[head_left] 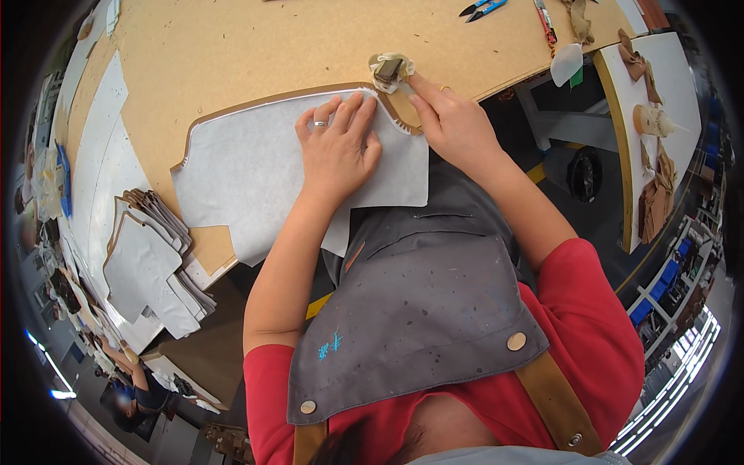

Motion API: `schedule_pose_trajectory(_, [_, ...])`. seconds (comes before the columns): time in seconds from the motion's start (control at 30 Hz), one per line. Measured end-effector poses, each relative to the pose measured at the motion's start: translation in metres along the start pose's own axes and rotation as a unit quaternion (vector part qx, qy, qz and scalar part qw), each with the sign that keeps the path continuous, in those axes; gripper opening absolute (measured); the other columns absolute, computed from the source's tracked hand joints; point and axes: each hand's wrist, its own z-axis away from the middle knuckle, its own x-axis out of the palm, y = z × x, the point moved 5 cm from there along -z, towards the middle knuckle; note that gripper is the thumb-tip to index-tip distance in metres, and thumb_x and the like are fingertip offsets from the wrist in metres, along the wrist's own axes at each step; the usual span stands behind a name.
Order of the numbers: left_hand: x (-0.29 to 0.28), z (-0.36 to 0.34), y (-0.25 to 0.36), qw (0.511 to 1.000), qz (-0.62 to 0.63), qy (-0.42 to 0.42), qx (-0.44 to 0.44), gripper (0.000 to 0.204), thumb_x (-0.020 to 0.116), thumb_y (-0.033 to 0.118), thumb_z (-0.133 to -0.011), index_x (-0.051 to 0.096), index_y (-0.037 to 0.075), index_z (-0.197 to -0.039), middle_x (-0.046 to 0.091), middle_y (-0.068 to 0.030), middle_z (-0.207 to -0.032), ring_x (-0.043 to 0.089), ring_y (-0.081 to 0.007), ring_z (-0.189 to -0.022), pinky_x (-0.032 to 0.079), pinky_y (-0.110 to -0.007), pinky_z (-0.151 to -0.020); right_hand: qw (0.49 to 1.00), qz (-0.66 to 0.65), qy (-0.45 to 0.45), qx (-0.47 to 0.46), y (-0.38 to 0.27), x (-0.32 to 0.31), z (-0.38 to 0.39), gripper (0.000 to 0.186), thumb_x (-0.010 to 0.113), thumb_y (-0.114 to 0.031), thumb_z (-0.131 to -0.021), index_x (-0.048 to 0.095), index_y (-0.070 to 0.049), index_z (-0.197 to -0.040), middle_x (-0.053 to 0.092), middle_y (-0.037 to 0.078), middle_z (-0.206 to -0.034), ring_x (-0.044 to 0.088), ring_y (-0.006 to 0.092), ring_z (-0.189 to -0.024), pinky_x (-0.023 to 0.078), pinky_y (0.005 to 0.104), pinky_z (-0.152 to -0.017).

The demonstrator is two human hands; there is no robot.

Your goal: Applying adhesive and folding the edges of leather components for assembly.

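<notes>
A pale grey sheet piece [248, 170] with a narrow brown edging lies on the tan work board; small notches show along its curved right end. My left hand [339, 143] rests on it near the top edge, palm down with fingers stretched out. In my right hand [457, 128] is a hammer-like tool [391, 71], its blocky head wrapped in cream material. The forefinger stretches along it toward the head. That head sits just beyond the sheet piece's upper right corner. My right fingers hide most of the handle.
Left of me lies a stack of similar brown-edged pieces [147, 252]. Blue-handled snips [482, 9] and a red cutter [545, 25] lie at the far right. A white side table [674, 70] carries a glue bottle [653, 121] and brown scraps. Another person [139, 399] is at lower left.
</notes>
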Motion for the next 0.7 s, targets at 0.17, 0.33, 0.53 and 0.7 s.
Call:
schedule_pose_trajectory(0.17, [0.0,-0.0001,0.0005,1.0,-0.004,0.015,0.006,0.045,0.054,0.023,-0.075,0.055,0.015,-0.119,0.052,0.0,-0.121,0.044,-0.0215,-0.114,0.024,-0.04,-0.098,0.999,0.031,0.003,-0.011,-0.0008,-0.0031,-0.0015,0.034,0.05,-0.019,-0.089,0.054,-0.011,-0.122,0.058,0.016,-0.068,0.058,0.0317,-0.063,0.047,0.0396,-0.057])
schedule_pose_trajectory(0.33, [-0.0003,0.001,0.0013,1.0,0.0,0.02,0.005,0.044,0.055,0.022,-0.075,0.055,0.015,-0.119,0.052,-0.0001,-0.121,0.044,-0.0214,-0.114,0.025,-0.039,-0.098,0.999,0.023,0.026,-0.027,-0.0013,0.0004,-0.0022,0.034,0.049,-0.021,-0.089,0.054,-0.011,-0.122,0.058,0.015,-0.068,0.059,0.0313,-0.059,0.049,0.0395,-0.054])
schedule_pose_trajectory(0.53, [-0.0003,0.0018,0.0015,1.0,0.002,0.022,-0.002,0.044,0.055,0.022,-0.075,0.056,0.015,-0.118,0.053,-0.0003,-0.12,0.044,-0.0212,-0.114,0.024,-0.04,-0.098,0.997,0.044,0.032,-0.047,-0.002,0.0016,-0.0012,0.035,0.049,-0.023,-0.089,0.055,-0.01,-0.121,0.059,0.015,-0.067,0.059,0.0314,-0.055,0.05,0.0388,-0.051])
schedule_pose_trajectory(0.7, [0.0002,0.0013,0.0011,1.0,-0.001,0.018,-0.002,0.044,0.055,0.021,-0.075,0.056,0.015,-0.118,0.054,-0.0008,-0.12,0.046,-0.0214,-0.113,0.024,-0.039,-0.099,0.998,0.045,0.024,-0.039,-0.0022,0.0024,-0.0023,0.035,0.05,-0.024,-0.089,0.055,-0.01,-0.12,0.059,0.014,-0.068,0.059,0.0314,-0.055,0.05,0.0388,-0.051])
